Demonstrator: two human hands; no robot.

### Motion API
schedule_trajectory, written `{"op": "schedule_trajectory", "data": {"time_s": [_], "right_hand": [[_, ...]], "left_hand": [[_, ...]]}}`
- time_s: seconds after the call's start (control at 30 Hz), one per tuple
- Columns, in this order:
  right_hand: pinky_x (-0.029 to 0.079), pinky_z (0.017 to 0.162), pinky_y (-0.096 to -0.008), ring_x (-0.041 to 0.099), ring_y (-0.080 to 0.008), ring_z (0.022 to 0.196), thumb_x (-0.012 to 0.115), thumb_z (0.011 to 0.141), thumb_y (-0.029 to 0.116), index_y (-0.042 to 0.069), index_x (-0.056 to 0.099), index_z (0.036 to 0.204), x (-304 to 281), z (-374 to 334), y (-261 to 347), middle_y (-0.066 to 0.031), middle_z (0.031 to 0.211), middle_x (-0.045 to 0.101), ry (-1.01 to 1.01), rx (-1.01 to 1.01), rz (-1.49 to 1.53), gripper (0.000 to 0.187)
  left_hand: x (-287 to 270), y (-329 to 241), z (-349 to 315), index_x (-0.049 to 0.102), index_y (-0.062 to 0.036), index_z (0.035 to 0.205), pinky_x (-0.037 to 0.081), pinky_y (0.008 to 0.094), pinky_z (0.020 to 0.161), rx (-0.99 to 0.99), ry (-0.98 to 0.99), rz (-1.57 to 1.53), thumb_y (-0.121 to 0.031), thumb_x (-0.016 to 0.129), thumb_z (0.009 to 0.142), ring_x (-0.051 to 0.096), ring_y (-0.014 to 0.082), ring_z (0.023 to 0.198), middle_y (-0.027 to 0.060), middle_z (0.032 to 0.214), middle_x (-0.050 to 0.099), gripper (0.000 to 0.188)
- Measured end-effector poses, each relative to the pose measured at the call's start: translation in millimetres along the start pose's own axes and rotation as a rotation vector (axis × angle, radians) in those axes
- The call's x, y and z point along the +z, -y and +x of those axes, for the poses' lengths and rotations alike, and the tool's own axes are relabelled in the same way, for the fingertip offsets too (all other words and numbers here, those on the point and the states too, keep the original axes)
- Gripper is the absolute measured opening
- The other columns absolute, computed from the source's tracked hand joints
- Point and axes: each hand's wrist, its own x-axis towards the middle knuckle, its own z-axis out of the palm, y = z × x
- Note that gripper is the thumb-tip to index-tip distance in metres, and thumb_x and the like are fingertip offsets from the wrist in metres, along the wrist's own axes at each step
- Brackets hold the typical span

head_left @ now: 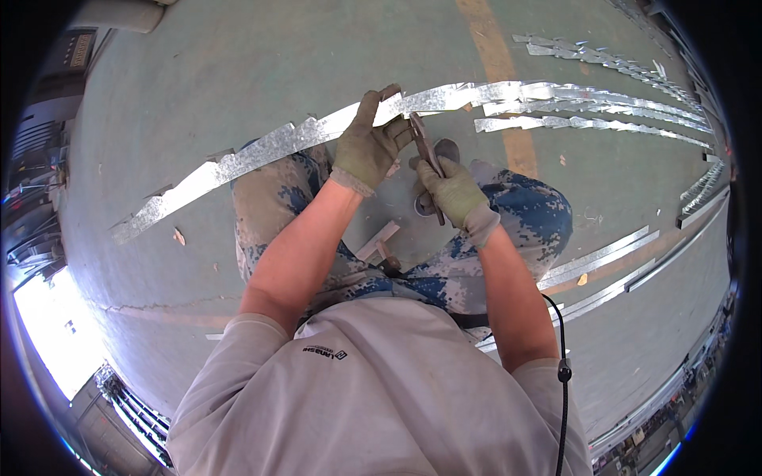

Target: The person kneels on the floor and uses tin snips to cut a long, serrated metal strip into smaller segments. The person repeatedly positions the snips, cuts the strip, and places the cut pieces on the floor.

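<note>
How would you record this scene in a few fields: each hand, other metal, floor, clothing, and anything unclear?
Left hand: gloved, holding the long strip
Right hand: gloved, gripping a dark tool, its upper end close to the long strip
Other metal: jagged strips toward the upper right; straight pieces at lower right
Floor: greenish, with a yellow band and a dry leaf
Clothing: pale shirt, camouflage trousers
Unclear: the tool's exact kind
</note>
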Motion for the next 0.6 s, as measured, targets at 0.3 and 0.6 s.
{"op": "schedule_trajectory", "data": {"time_s": [0.3,0.6], "right_hand": [[0.025,0.042,-0.0252,0.037,-0.0045,0.05,0.075,0.091,0.027,0.013,0.06,0.096,7,-13,15,0.0065,0.067,0.044,0.072,0.124,0.334,0.021],[0.051,0.071,-0.0427,0.066,-0.0331,0.076,0.064,0.089,0.029,-0.002,0.065,0.106,17,24,-21,-0.0192,0.087,0.069,-0.325,-0.108,-0.374,0.035]], "left_hand": [[2,0,-1,0.055,0.0002,0.132,0.054,0.0489,0.095,0.013,0.005,-0.041,-0.035,0.057,0.105,0.066,0.0339,0.107,0.0181,0.118,0.065,0.045],[-16,5,8,0.053,0.0013,0.135,0.056,0.0454,0.091,0.023,0.047,-0.057,-0.035,0.057,0.105,0.067,0.0337,0.106,0.02,0.117,0.064,0.047]]}}
